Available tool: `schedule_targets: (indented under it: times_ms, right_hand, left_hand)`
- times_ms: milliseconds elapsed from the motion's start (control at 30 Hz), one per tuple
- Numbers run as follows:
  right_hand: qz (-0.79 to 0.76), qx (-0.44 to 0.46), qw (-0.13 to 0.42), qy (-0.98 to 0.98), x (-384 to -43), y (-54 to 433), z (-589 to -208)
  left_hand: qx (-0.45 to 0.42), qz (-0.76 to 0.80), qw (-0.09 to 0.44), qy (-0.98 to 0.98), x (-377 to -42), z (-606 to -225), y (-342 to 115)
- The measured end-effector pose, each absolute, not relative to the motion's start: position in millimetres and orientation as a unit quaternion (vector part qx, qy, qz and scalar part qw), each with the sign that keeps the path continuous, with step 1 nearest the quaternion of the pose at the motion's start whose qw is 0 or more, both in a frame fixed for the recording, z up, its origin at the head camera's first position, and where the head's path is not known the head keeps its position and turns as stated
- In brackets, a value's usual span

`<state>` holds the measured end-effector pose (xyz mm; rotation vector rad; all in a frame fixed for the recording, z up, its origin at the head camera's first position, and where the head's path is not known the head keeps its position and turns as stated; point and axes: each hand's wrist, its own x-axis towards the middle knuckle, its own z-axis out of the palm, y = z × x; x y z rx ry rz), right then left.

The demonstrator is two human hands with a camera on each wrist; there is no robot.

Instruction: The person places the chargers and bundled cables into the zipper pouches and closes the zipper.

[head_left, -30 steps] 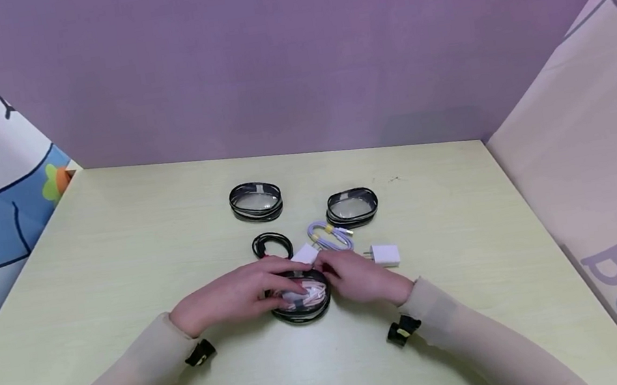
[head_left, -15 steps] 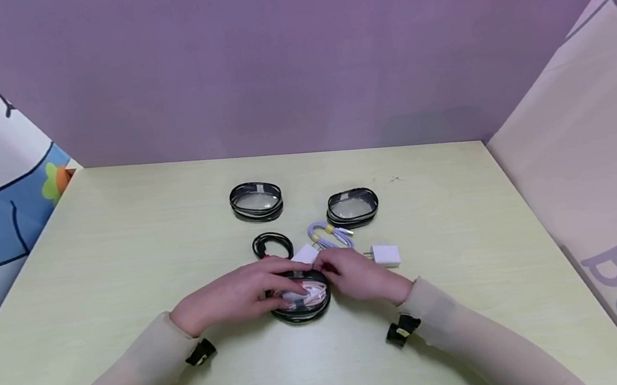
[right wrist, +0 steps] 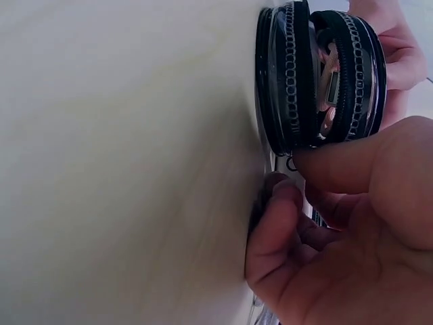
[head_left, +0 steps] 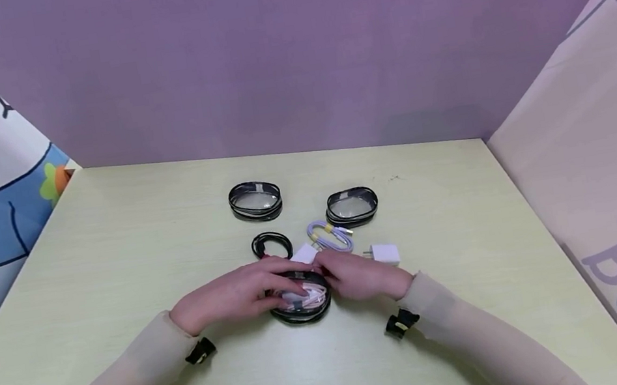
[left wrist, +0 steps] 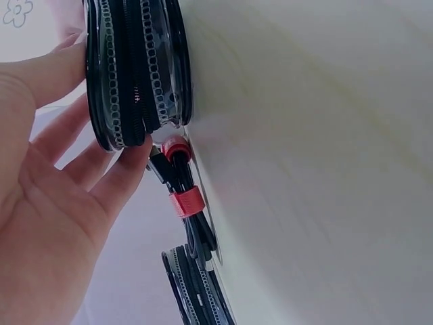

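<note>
A round clear zip pouch (head_left: 302, 316) with black trim lies at the table's middle, a pale pink cable (head_left: 317, 293) inside it. My left hand (head_left: 234, 294) holds the pouch from the left, thumb and fingertips over its top and far side. At its right edge my right hand (head_left: 361, 275) pinches the zip by its pull, the small pull ring (right wrist: 292, 163) showing beside the thumb in the right wrist view. The zip is parted on that side, with the cable's metal plug (right wrist: 333, 88) visible in the gap. On the left hand's side the zip teeth (left wrist: 137, 95) are joined.
Just behind the hands lie a black cable coil (head_left: 272, 243) with red straps, a lilac cable (head_left: 329, 237) and two white charger plugs, one (head_left: 385, 254) beside my right hand. Farther back sit two similar pouches, left (head_left: 255, 201) and right (head_left: 352, 207).
My right hand has turned very slightly at the pouch's right edge. The left hand, the pouch and the other things have stayed in place.
</note>
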<state>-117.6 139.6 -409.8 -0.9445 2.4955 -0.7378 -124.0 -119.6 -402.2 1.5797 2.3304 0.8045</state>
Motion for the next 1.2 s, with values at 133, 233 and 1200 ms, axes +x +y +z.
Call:
schedule_targets:
  times_ms: [133, 233, 1200]
  right_hand:
    - [-0.274, -0.328, 0.184, 0.885, -117.5, 142.0, -410.6]
    - [-0.289, -0.321, 0.170, 0.886, -117.6, 143.3, -412.5]
    - [-0.438, -0.170, 0.195, 0.861, -114.3, 143.8, -420.4]
  left_hand:
    - [0.537, 0.270, 0.105, 0.792, -124.4, -401.6, -119.4]
    - [0.534, 0.268, 0.102, 0.795, -123.9, -400.3, -119.4]
    - [0.596, 0.163, 0.047, 0.785, -116.7, -403.1, -121.0]
